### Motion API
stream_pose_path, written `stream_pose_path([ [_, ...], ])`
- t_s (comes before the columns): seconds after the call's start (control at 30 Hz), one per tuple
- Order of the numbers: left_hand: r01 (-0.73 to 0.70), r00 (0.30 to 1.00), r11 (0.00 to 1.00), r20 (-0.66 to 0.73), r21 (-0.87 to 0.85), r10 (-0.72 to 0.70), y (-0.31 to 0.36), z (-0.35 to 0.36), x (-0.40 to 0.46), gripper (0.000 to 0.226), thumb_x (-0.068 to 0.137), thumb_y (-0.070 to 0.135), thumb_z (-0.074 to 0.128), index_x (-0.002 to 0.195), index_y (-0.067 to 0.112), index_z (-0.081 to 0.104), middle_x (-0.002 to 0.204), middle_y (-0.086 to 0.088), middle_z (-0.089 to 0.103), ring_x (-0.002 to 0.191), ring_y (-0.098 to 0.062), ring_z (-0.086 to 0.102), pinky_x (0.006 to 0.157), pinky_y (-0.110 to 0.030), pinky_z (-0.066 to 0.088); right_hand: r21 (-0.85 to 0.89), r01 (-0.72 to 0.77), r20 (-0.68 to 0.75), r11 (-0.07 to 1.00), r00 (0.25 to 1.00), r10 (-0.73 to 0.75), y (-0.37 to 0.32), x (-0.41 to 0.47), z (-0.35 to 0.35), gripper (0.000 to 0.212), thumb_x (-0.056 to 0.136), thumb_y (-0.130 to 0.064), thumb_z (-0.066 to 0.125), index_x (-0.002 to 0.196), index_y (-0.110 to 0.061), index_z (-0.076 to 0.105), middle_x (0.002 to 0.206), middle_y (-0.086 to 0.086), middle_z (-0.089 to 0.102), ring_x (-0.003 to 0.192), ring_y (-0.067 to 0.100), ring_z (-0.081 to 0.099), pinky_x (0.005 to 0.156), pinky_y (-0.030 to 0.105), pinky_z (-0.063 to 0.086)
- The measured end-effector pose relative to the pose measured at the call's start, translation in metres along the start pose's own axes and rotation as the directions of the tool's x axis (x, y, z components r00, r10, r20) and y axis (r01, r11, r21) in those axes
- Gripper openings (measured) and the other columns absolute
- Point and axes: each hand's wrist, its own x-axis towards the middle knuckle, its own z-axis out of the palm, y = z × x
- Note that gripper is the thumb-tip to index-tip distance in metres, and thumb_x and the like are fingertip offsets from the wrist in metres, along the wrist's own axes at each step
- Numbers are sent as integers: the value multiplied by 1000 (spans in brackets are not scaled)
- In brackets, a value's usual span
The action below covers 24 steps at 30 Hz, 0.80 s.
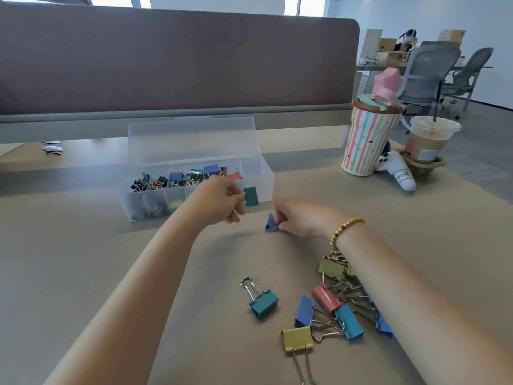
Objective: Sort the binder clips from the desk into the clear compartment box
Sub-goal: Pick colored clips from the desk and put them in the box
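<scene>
Counter [83,259], tan surface, backed by a brown partition screen [177,56].

Clear compartment box [263,176]: lid raised and leaning back; stands toward the rear of the counter, left of centre. Its compartments hold sorted binder clips [180,177], small black ones at the left end, larger blue, green and red ones further right.

Left hand [222,200]: reaching forward in front of the box's right end, fingers curled, pinching the wire handle of a teal binder clip [251,196], which hangs before the box's front wall.

Right hand [299,215]: just right of the left hand, low over the counter, fingertips pinching a blue binder clip [270,223] that touches or nearly touches the surface. Beaded bracelet [344,230] on the wrist.

Loose clips, near edge of the counter: one teal clip [263,302] lying alone with handle up-left; beside it to the right a heap [341,301] of yellow, pink, blue and olive clips, partly hidden beneath the right forearm; a yellow clip [297,339] at the heap's front, wire handles pointing toward the viewer.

Other items, right rear of the counter: striped tumbler [366,140] with a pink topper; iced coffee cup [427,140] with straw, seated in a cardboard holder; small white plush item [399,170] lying between them. Far left: a pair of glasses [52,147]. Office chairs [433,70] stand beyond the counter.
</scene>
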Motion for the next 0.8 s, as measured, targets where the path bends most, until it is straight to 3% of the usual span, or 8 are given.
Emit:
stream_pose_path([
  [0.07,-32,987,994,-159,-101,15,-2,-7,9,12,95,14,48,94,7,58,71,0,65,57,-15,60,71,-34,56,-12,-23,-5,1000,1000,23,-3,5,1,11,88,-4,48,81,-13,47,78,9,49,69,22,44,58,29,33],
  [0.2,-72,943,979,-332,-192,5,-10,-16,33,10,96,14,45,92,13,54,74,0,65,65,-15,58,77,-38,52,-36,-36,54,999,998,38,-10,12,2,24,91,-8,48,114,-12,46,94,4,48,83,23,47,63,27,36],
  [0.33,-48,911,986,-412,-161,-23,-20,-19,56,12,95,17,45,98,14,57,75,4,68,69,-12,58,68,-32,51,32,39,121,999,992,-43,-20,24,-14,8,92,-15,51,84,-14,52,82,3,53,77,23,47,57,25,33],
  [0.4,-35,897,995,-441,-97,-12,-22,-22,64,14,96,18,45,99,15,58,76,5,67,66,-10,57,57,-25,44,108,78,105,991,990,-89,-25,30,-32,9,91,-17,54,87,-14,61,75,-1,57,69,16,51,56,21,37],
  [0.47,-23,890,999,-456,-47,-1,-26,-25,70,14,95,18,46,98,15,59,80,2,68,70,-14,58,57,-25,43,234,98,-9,967,995,-99,-29,36,-50,11,92,-17,55,90,-12,64,69,-5,55,62,10,50,54,17,41],
  [0.57,5,883,999,-469,-51,-28,-38,-30,75,13,94,19,47,94,16,60,88,-3,72,72,-18,60,69,-34,50,371,82,-318,925,947,44,-30,56,-62,19,93,-22,56,83,-7,62,78,6,62,74,22,59,68,31,50],
  [0.67,23,867,998,-495,-50,-45,-45,-31,75,18,95,19,46,102,13,61,96,-6,71,76,-22,61,69,-33,50,238,22,-498,971,861,103,-34,81,-56,23,94,-24,55,83,-5,63,89,13,68,79,25,61,62,29,47],
  [0.8,34,858,994,-508,-101,-81,-46,-35,79,21,96,18,44,106,10,61,95,-6,71,63,-11,54,53,-24,41,32,69,-481,997,875,-45,-35,110,-45,22,94,-15,51,97,-7,71,98,12,67,88,27,61,73,29,46],
])
